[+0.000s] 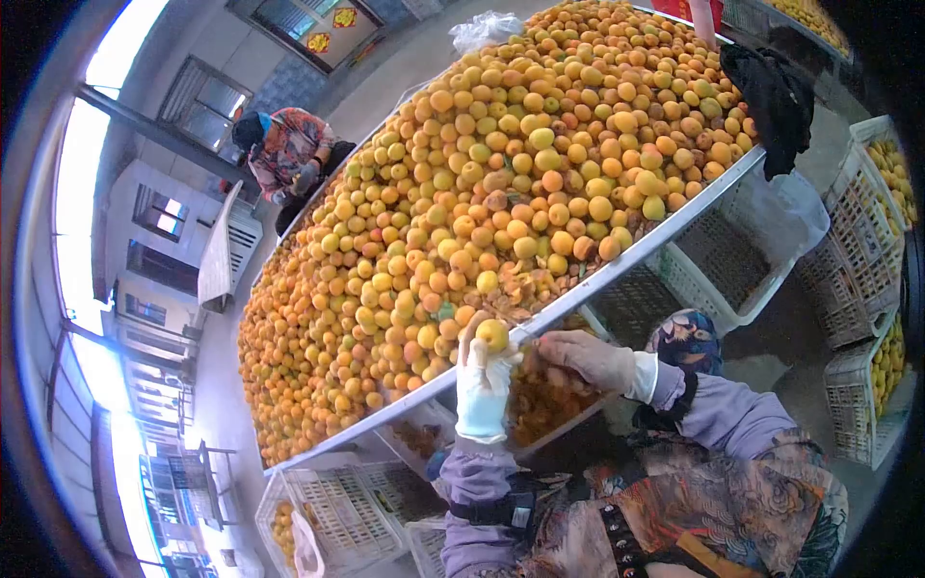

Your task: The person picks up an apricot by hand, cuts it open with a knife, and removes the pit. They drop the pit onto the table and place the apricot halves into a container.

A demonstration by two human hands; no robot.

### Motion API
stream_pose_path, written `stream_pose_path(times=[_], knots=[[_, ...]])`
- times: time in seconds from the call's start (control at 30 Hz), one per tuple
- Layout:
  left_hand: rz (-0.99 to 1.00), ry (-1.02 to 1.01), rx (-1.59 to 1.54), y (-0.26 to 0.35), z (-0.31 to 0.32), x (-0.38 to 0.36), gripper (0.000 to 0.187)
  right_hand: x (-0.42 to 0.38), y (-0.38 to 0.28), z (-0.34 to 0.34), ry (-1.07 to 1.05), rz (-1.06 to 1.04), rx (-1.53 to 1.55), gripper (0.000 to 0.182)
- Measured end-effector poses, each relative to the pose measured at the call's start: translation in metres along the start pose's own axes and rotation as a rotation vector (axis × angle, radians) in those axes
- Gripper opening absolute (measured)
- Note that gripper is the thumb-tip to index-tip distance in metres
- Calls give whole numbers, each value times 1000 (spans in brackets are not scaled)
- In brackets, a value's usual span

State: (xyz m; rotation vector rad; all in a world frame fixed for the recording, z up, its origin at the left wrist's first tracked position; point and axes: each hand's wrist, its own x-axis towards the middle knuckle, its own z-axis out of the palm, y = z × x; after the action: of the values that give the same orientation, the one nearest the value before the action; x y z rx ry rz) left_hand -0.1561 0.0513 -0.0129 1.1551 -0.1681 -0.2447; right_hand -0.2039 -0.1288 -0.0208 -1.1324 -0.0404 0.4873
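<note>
My left hand (pixel 485 371), in a white glove, is closed around a yellow apricot (pixel 492 334) at the near edge of the sorting table. To its right, my gloved right hand (pixel 588 359) has its fingers pressed together, pointing toward the left hand; what lies at its fingertips is too small to make out. Just beyond both hands rises a large heap of apricots (pixel 462 222), yellow to orange, some of them browned. Split, torn apricot pieces (pixel 520 292) lie on the table near my hands. Under them, partly hidden by my hands, stands a crate with brownish-orange fruit pieces (pixel 544 400).
A metal rim (pixel 636 250) edges the table. White plastic crates (pixel 332 511) stand below left; a lined crate (pixel 742 250) and stacked crates (pixel 848 279) stand right. Dark cloth (pixel 771 101) hangs over the far right corner. Another person (pixel 289 154) sits across the table.
</note>
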Motion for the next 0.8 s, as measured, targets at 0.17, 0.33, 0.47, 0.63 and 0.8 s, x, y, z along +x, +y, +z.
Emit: stream_pose_path(times=[0.17,0.33,0.47,0.63,0.8], knots=[[-31,-113,65,-1,-7,-33,46,-13,19,13,-82,78,-106,26],[-109,-86,-41,-4,-14,-49,45,-21,17,20,-89,119,-212,27],[-138,-121,-102,-11,-28,-55,46,-21,26,18,-117,135,-312,30],[-222,-203,-208,-12,-42,-59,52,-34,5,26,-181,151,-345,31],[-160,-141,-233,-7,-28,-68,56,-37,-11,47,-51,-11,-100,33]])
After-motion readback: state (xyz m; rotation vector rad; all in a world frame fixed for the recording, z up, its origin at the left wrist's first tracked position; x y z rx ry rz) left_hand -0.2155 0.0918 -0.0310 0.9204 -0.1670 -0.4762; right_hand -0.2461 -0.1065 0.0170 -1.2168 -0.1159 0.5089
